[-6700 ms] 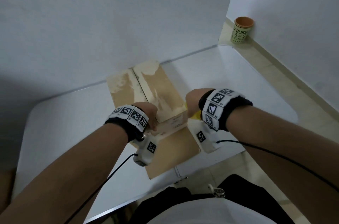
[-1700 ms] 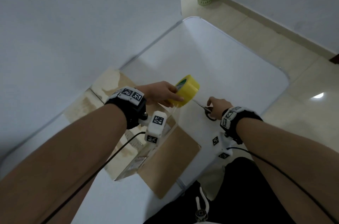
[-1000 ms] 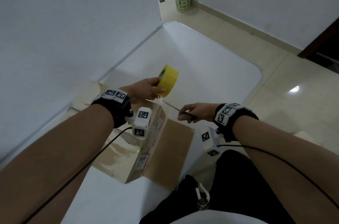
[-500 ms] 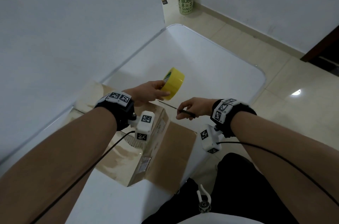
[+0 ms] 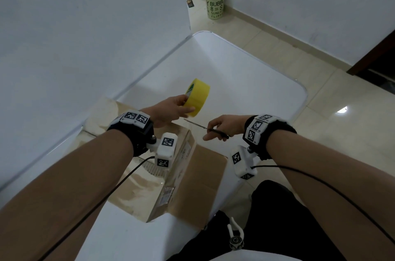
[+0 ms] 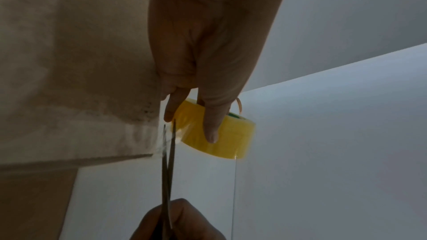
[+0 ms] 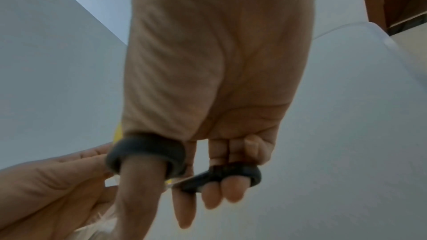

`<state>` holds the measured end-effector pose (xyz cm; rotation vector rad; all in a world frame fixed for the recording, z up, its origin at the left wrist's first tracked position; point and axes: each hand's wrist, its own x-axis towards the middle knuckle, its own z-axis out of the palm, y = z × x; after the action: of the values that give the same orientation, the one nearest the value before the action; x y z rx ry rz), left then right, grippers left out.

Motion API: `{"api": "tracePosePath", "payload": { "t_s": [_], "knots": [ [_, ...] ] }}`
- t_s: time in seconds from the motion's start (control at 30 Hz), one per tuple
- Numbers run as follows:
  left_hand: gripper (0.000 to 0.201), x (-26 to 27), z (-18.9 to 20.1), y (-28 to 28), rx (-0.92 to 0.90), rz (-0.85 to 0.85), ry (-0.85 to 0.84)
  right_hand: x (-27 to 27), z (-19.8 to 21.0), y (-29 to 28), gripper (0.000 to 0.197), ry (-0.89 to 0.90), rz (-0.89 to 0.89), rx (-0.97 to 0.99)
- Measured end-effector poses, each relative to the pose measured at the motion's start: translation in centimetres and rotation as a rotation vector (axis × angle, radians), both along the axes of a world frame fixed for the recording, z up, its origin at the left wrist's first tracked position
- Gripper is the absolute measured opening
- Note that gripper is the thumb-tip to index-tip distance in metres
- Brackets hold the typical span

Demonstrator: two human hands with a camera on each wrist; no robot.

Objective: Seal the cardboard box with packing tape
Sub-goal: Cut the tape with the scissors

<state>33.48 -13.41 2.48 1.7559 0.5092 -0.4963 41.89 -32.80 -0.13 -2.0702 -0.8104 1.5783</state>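
A brown cardboard box (image 5: 145,184) lies on the white table (image 5: 235,81), one flap (image 5: 201,184) spread toward me. My left hand (image 5: 171,109) holds a yellow roll of packing tape (image 5: 197,99) above the box's far end, thumb (image 6: 213,121) on its outer face. A clear strip of tape (image 6: 166,141) runs from the roll down to the box (image 6: 69,79). My right hand (image 5: 222,127) grips black-handled scissors (image 5: 205,128), thumb and fingers through the loops (image 7: 148,152). The nearly closed blades (image 6: 168,161) sit at the strip just below the roll (image 6: 221,134).
A white wall (image 5: 85,25) borders the table on the left. An orange-rimmed bin (image 5: 214,0) stands on the tiled floor beyond the table's far corner. A dark doorway (image 5: 376,62) is at the right. Cables trail from both wrist cameras.
My right hand picked the scissors up from the table and brought them left to the tape strip. My left hand lifted the roll slightly; the blades now reach the strip.
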Motion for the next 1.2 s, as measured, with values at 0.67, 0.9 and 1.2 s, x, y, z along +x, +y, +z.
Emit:
{"api": "tracePosePath", "payload": {
  "t_s": [0.67,0.9,1.2],
  "knots": [
    [0.026,0.1,2.9,2.0,0.143,0.003,0.044,1.8,-5.6,3.5,0.032,-0.593,-0.037,-0.249],
    [0.046,1.3,3.5,1.8,0.408,-0.129,0.056,3.9,-1.7,4.5,0.035,-0.899,-0.497,0.634],
    [0.040,4.5,3.0,0.3,0.654,-0.291,-0.010,3.5,2.7,5.2,0.041,-1.008,0.159,0.320]
  ]
}}
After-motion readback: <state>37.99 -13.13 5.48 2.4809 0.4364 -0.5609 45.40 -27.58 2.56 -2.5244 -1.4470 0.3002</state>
